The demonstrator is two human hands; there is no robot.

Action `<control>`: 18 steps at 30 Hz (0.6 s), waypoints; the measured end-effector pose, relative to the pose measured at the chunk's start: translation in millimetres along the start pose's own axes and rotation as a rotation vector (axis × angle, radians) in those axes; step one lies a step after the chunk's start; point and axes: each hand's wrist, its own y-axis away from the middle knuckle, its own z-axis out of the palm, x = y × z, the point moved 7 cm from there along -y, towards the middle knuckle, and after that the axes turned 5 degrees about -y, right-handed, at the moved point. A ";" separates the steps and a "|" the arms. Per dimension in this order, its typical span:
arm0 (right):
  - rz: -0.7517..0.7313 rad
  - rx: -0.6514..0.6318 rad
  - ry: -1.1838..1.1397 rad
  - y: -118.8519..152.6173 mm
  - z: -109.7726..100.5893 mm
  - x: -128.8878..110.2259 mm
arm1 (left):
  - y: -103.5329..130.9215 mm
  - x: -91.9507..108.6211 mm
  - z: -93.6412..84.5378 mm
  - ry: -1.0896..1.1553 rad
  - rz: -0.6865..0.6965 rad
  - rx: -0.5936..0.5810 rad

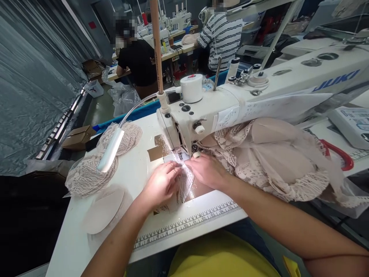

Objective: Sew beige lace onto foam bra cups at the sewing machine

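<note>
Under the needle area of a white sewing machine (pixel 184 115) lies a piece of pale lace fabric (pixel 186 184). My left hand (pixel 163 182) rests on the fabric's left side, its fingers bent and pressed together on it. From the right, my right hand (pixel 206 169) pinches the fabric's edge close beside the presser foot. A bright lamp (pixel 111 151) on a bendable neck stands left of the machine head. Lace pieces (pixel 90 175) are stacked on the white table, with smooth beige ovals (pixel 103 211) nearer the front.
A heap of beige lace garments (pixel 268 154) lies right of the needle, beside a red handle (pixel 338 154). A printed ruler (pixel 187 227) runs along the table's front edge. Two people (pixel 137 61) sit at machines further back. Cardboard boxes (pixel 77 137) stand on the left.
</note>
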 end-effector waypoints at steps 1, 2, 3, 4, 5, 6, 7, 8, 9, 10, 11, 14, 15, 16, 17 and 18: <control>0.007 0.013 -0.001 0.1 -2.2 1.5 | 0.9 5.4 0.8 0.001 -0.019 -0.002; 0.010 0.018 -0.004 0.3 -4.5 2.3 | 1.7 9.2 2.6 -0.009 -0.042 -0.004; 0.008 0.018 -0.014 0.9 -7.4 2.2 | 2.5 11.7 4.7 -0.023 -0.064 -0.002; 0.005 0.011 -0.029 1.8 -10.6 1.4 | 3.4 12.9 6.6 -0.035 -0.081 0.010; 0.000 -0.002 -0.047 3.2 -14.2 0.0 | 4.5 13.0 8.0 -0.035 -0.092 0.030; -0.002 -0.020 -0.065 5.2 -18.0 -1.7 | 5.8 12.4 8.9 -0.020 -0.098 0.055; -0.002 -0.039 -0.079 7.8 -21.7 -3.7 | 7.4 11.3 9.3 0.009 -0.099 0.077; -0.001 -0.058 -0.089 10.9 -25.0 -5.9 | 8.8 10.0 9.6 0.045 -0.097 0.093; -0.005 -0.073 -0.096 14.5 -27.6 -8.6 | 10.2 8.6 9.7 0.084 -0.093 0.102; -0.016 -0.085 -0.103 18.4 -28.9 -11.8 | 11.3 7.3 9.6 0.121 -0.089 0.105; -0.032 -0.092 -0.113 22.5 -28.8 -15.1 | 12.0 6.2 9.5 0.154 -0.083 0.104; -0.083 -0.105 -0.125 34.3 -19.4 -23.2 | 13.0 4.0 9.6 0.214 -0.072 0.092; -0.093 -0.107 -0.116 37.4 -14.6 -24.4 | 13.2 3.1 10.0 0.224 -0.075 0.088; -0.100 -0.107 -0.101 39.8 -10.0 -25.1 | 13.3 2.2 10.5 0.232 -0.079 0.084; -0.104 -0.104 -0.087 41.4 -6.3 -25.3 | 13.5 1.3 11.1 0.242 -0.083 0.080; -0.105 -0.097 -0.079 42.0 -4.0 -25.3 | 13.7 0.3 11.7 0.251 -0.088 0.077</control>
